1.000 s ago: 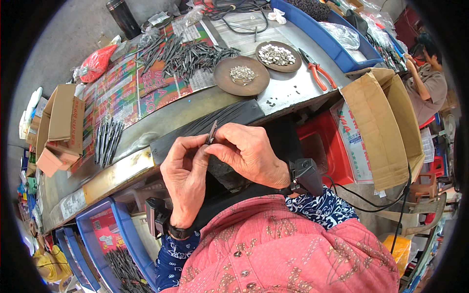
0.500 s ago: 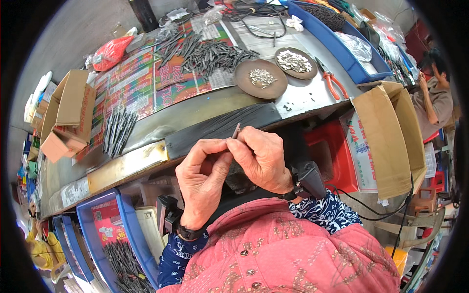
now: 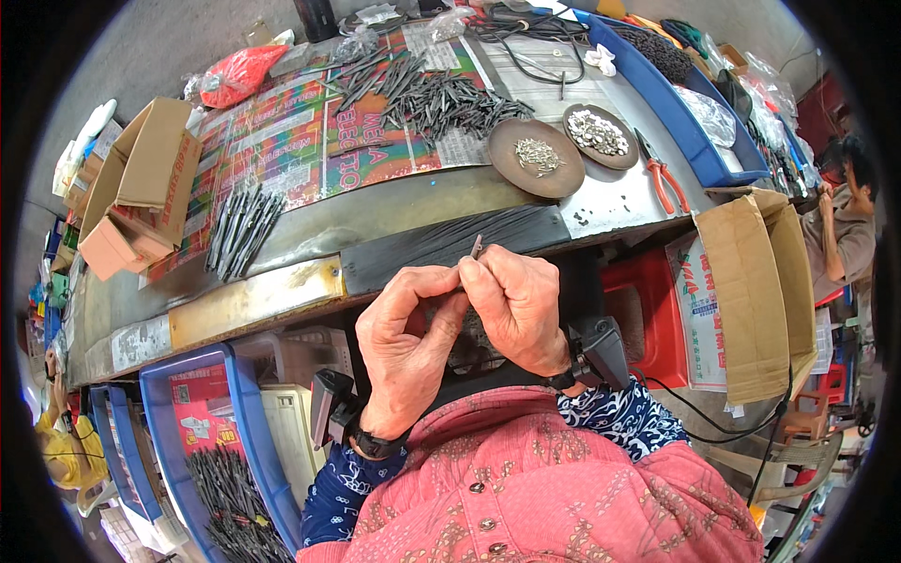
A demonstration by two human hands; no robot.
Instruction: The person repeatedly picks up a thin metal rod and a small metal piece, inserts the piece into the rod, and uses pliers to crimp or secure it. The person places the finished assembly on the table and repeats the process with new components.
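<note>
My left hand [image 3: 405, 342] and my right hand [image 3: 518, 305] meet at the fingertips in front of the bench edge. A slim grey-brown piece [image 3: 477, 247] sticks up past my right thumb and index finger, which pinch it. My left index finger is bent against the right fingertips, and its thumb curls beneath. Whatever my left fingers grip is hidden. Beyond my hands stand a brown dish of small metal pins [image 3: 502, 169] and a second dish of small silvery pieces [image 3: 627, 158]. Red-handled pliers [image 3: 668, 184] lie to their right.
A pile of dark slender parts [image 3: 441, 101] and a smaller bundle [image 3: 242, 230] lie on the bench. Cardboard boxes stand left [image 3: 141, 178] and right [image 3: 751, 296]. A blue bin [image 3: 230, 371] holds more dark parts below left. A co-worker [image 3: 840, 230] sits far right.
The view has shifted a little, so the bench appears slightly higher and farther right. My hands keep the same pinch on the slim piece.
</note>
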